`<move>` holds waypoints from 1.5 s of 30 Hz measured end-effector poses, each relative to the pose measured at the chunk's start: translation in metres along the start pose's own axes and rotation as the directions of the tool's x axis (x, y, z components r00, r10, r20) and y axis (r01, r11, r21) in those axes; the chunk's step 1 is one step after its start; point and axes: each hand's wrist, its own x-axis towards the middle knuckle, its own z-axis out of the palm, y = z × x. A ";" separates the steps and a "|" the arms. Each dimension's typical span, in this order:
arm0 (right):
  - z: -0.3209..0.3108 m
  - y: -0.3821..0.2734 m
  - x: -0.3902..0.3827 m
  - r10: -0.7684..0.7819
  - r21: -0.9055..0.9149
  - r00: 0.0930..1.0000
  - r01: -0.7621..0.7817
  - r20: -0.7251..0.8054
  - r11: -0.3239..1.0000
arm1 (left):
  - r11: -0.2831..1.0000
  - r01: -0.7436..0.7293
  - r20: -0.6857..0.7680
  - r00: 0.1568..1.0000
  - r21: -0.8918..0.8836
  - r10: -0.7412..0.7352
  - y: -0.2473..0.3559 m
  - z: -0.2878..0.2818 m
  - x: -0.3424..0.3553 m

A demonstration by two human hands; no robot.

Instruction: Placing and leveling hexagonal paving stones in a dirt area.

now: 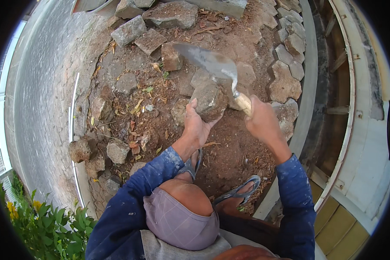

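My left hand (pixel 196 128) grips a rough grey-brown paving block (pixel 209 100) from its near left side, thumb up along its edge. The block is tilted above the dirt, and part of its underside is hidden. In my right hand (pixel 264 122) is a trowel, its pale wooden handle (pixel 245 103) wrapped by my fingers. The trowel's metal blade (pixel 210 62) points to the upper left, beyond the block and apart from it. Beneath the blade, other paving blocks lie on the soil, and a reddish-brown block (pixel 171 56) sits by the blade's tip.
Laid paving blocks (pixel 285 84) run along a concrete curb (pixel 308 65) on the right, beside a ditch. Loose blocks (pixel 128 31) are piled at the upper left, others (pixel 118 151) at the lower left. A road (pixel 52 86), white rods (pixel 72 117) and a leafy plant (pixel 52 229) lie left.
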 end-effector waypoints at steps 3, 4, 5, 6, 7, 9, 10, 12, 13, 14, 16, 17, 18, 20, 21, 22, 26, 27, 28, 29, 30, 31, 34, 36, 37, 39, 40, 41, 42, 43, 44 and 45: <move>-0.026 -0.048 -0.010 -0.023 0.326 0.941 0.140 -0.336 0.935 | 1.000 0.004 0.012 1.000 -0.004 -0.004 0.001 -0.011 -0.001; -0.032 -0.056 -0.011 0.064 0.475 0.867 0.208 -0.494 0.855 | 1.000 0.010 0.009 1.000 -0.016 -0.009 0.002 -0.011 0.000; -0.020 -0.046 -0.009 0.055 0.468 0.819 0.270 -0.571 0.841 | 1.000 0.007 0.011 1.000 -0.017 -0.006 0.003 -0.011 0.001; -0.001 -0.030 -0.011 0.059 0.461 0.812 0.268 -0.580 0.846 | 1.000 0.016 0.007 1.000 -0.018 -0.016 0.002 -0.008 0.002; 0.018 -0.011 -0.015 0.033 0.454 0.838 0.262 -0.544 0.851 | 0.999 0.035 0.011 0.999 -0.014 -0.034 -0.001 -0.001 0.001; 0.028 -0.003 -0.014 -0.005 0.457 0.867 0.268 -0.499 0.848 | 0.999 0.036 -0.007 0.999 -0.016 -0.036 -0.001 0.001 0.001; 0.024 -0.005 -0.013 -0.018 0.347 0.936 0.149 -0.353 0.926 | 0.999 0.036 -0.031 0.999 -0.023 -0.036 0.000 0.001 0.001; 0.012 -0.010 -0.011 0.042 0.048 0.998 -0.040 -0.046 0.998 | 0.999 0.025 -0.015 1.000 -0.032 -0.026 0.003 0.001 0.005; 0.004 -0.024 -0.014 0.038 0.055 0.999 -0.036 -0.033 0.998 | 0.999 0.019 -0.009 1.000 -0.043 -0.020 0.004 -0.004 0.001; -0.008 -0.042 -0.017 -0.011 0.256 0.985 0.056 -0.173 0.965 | 0.999 0.018 -0.025 1.000 -0.045 -0.019 0.003 -0.008 -0.004; -0.011 -0.047 -0.017 -0.019 0.418 0.941 0.168 -0.338 0.893 | 0.999 -0.006 -0.003 1.000 -0.049 0.006 0.005 -0.003 -0.004; 0.006 -0.041 -0.015 0.014 0.480 0.897 0.224 -0.442 0.848 | 0.999 -0.005 0.001 1.000 -0.049 0.005 0.006 -0.003 -0.002; 0.019 -0.033 -0.015 0.061 0.526 0.839 0.281 -0.541 0.803 | 0.999 0.010 0.017 1.000 -0.048 -0.010 0.004 -0.003 0.001; 0.033 0.000 -0.006 0.021 0.266 0.952 0.064 -0.304 0.962 | 0.999 0.014 0.039 0.999 -0.042 -0.012 0.002 0.005 -0.001; 0.031 -0.002 0.003 0.075 -0.073 0.997 -0.077 -0.026 0.994 | 0.999 0.010 0.008 1.000 -0.043 -0.010 0.002 0.003 0.000; 0.026 -0.005 0.005 0.069 -0.071 0.997 -0.071 -0.025 0.995 | 0.999 0.007 -0.023 1.000 -0.044 -0.008 0.003 0.002 0.001; 0.000 -0.043 -0.010 -0.030 0.277 0.952 0.119 -0.305 0.954 | 0.998 0.020 -0.028 0.999 -0.054 -0.021 0.009 -0.007 0.000; -0.003 -0.049 -0.012 0.009 0.445 0.899 0.208 -0.438 0.871 | 0.998 0.004 0.001 1.000 -0.058 -0.004 0.007 -0.009 0.000; 0.002 -0.040 -0.011 0.014 0.439 0.895 0.206 -0.447 0.875 | 0.998 -0.008 0.038 0.999 -0.060 0.010 0.005 -0.006 0.002; 0.018 -0.020 -0.008 0.008 0.418 0.925 0.164 -0.380 0.893 | 0.998 -0.004 0.050 0.999 -0.057 0.007 0.006 -0.003 0.003; 0.034 0.000 -0.005 0.005 0.400 0.952 0.124 -0.305 0.908 | 0.998 0.019 0.051 0.999 -0.061 -0.016 0.005 -0.002 0.004; 0.038 0.006 0.002 0.053 -0.061 0.998 -0.054 -0.020 0.997 | 0.997 0.037 0.047 0.998 -0.069 -0.033 0.005 -0.003 0.005; 0.019 -0.012 -0.004 -0.006 0.002 0.997 0.006 -0.074 1.000 | 0.995 0.021 -0.007 1.000 -0.098 -0.022 0.004 -0.002 0.002; 0.012 -0.029 -0.011 -0.053 0.218 0.975 0.101 -0.214 0.971 | 0.995 0.022 0.003 1.000 -0.098 -0.022 0.007 -0.007 0.001; 0.010 -0.033 -0.012 -0.066 0.401 0.928 0.222 -0.366 0.889 | 0.995 0.020 0.022 1.000 -0.097 -0.018 0.009 -0.007 0.002; 0.033 -0.006 -0.007 -0.066 0.294 0.949 0.161 -0.308 0.942 | 0.996 0.024 0.030 0.999 -0.088 -0.021 0.009 0.000 0.001; 0.039 -0.001 -0.003 -0.062 0.187 0.970 0.107 -0.235 0.977 | 0.996 0.021 0.021 1.000 -0.085 -0.020 0.007 0.001 0.001; 0.038 0.004 -0.003 -0.062 0.186 0.970 0.108 -0.236 0.977 | 0.996 0.021 0.022 1.000 -0.085 -0.019 0.005 0.001 0.001; 0.033 0.000 -0.003 -0.001 0.067 0.993 0.009 -0.119 0.998 | 0.997 0.017 0.020 1.000 -0.081 -0.016 0.003 -0.002 0.002; 0.028 -0.005 -0.002 0.068 -0.061 0.998 -0.068 -0.003 0.996 | 0.997 0.007 0.011 1.000 -0.080 -0.006 0.002 -0.006 0.002; 0.023 -0.014 -0.003 0.062 -0.058 0.998 -0.061 0.003 0.996 | 0.997 0.002 0.003 1.000 -0.082 -0.002 0.004 -0.010 0.002; 0.015 -0.027 -0.007 -0.047 0.128 0.982 0.071 -0.183 0.989 | 0.997 0.006 0.016 1.000 -0.079 -0.005 0.008 -0.010 0.002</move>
